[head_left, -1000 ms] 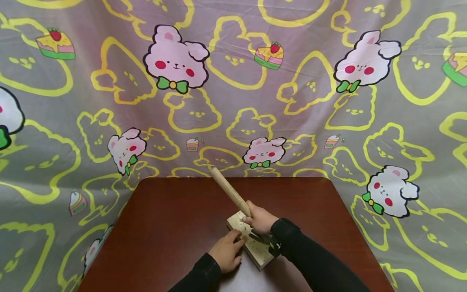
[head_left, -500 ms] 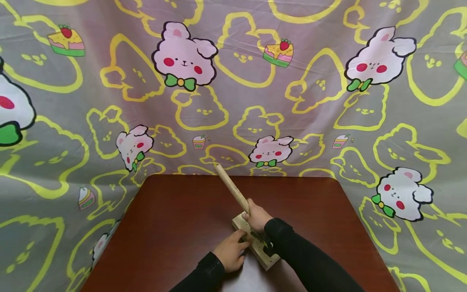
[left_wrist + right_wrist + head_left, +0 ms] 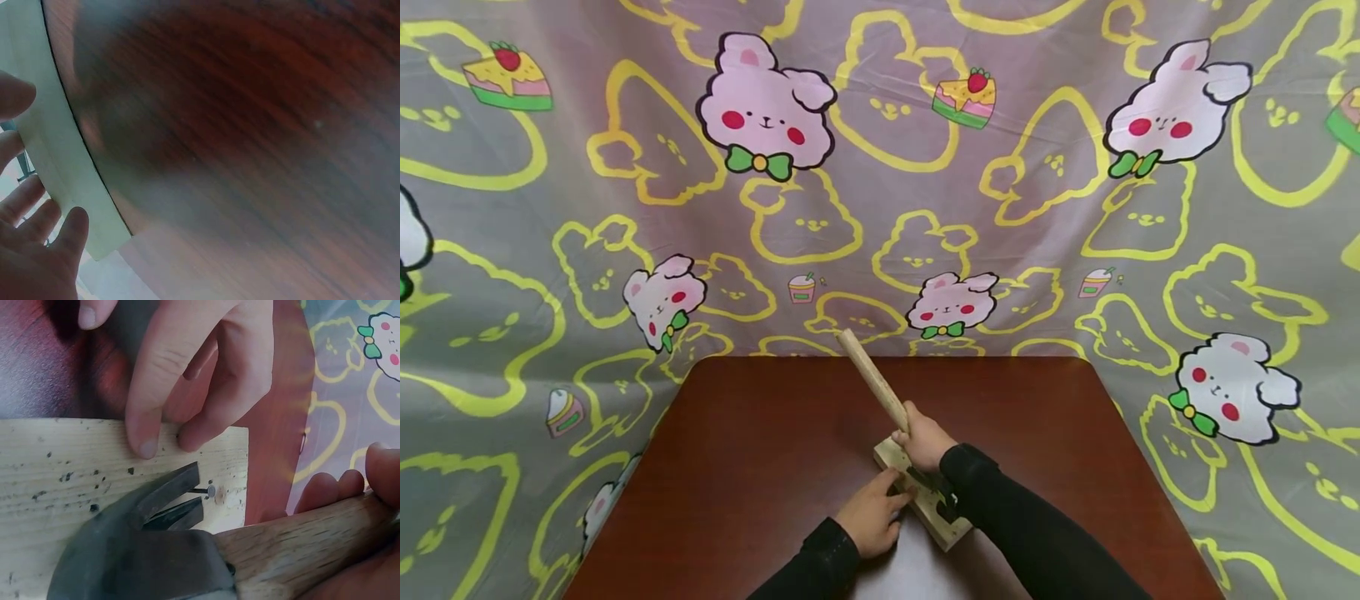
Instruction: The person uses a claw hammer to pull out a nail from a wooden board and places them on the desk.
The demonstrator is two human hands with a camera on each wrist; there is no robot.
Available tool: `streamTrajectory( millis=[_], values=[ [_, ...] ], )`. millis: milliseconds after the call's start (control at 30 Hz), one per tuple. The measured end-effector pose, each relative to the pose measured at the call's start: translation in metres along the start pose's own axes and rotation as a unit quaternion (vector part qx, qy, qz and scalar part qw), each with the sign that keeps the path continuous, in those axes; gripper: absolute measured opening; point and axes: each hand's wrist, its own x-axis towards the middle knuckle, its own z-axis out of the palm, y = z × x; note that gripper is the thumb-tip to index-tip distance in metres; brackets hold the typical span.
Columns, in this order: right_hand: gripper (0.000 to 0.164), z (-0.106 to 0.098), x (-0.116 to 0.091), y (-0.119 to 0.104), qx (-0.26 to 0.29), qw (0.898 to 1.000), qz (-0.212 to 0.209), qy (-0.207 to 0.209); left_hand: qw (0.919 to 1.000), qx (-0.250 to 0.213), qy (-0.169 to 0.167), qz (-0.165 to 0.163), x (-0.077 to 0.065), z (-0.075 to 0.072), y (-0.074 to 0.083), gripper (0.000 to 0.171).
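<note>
My right hand grips the wooden handle of a claw hammer close to its head. The handle slants up and away to the far left. In the right wrist view the dark claw lies over a pale wooden board, its two prongs either side of a nail. The nail's round head shows just beyond the prong tips, near the board's end. My left hand rests its fingertips on the board's left edge, next to the claw. In the left wrist view the board's side lies along the fingers.
The board lies on a dark red-brown wooden table with rounded far corners. Small dark holes and marks dot the board's top. A grey curtain printed with yellow outlines and white rabbits hangs behind and around the table.
My right hand and the hammer have shifted slightly left over the board. My left hand stays at the board's edge. The head view has swayed a little.
</note>
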Motion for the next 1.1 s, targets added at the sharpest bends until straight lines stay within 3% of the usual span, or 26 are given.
streamTrajectory(
  millis=[267, 633, 900, 1100],
  values=[
    [0.033, 0.002, 0.003, -0.005, 0.023, 0.999, 0.001, 0.024, 0.999, -0.017, -0.032, -0.023, 0.001, 0.0, 0.002, 0.054],
    [0.03, 0.007, -0.002, -0.005, 0.054, 0.997, 0.002, 0.049, 0.9996, 0.01, -0.016, -0.023, -0.001, -0.001, 0.002, 0.054],
    [0.02, 0.003, -0.021, -0.008, 0.145, 0.986, 0.031, 0.075, 0.9993, 0.033, -0.014, -0.013, 0.001, 0.004, 0.009, 0.057],
    [0.02, -0.01, -0.021, -0.024, 0.183, 0.979, 0.034, 0.082, 0.9989, 0.016, -0.019, -0.04, -0.001, 0.004, 0.003, 0.065]
  ],
)
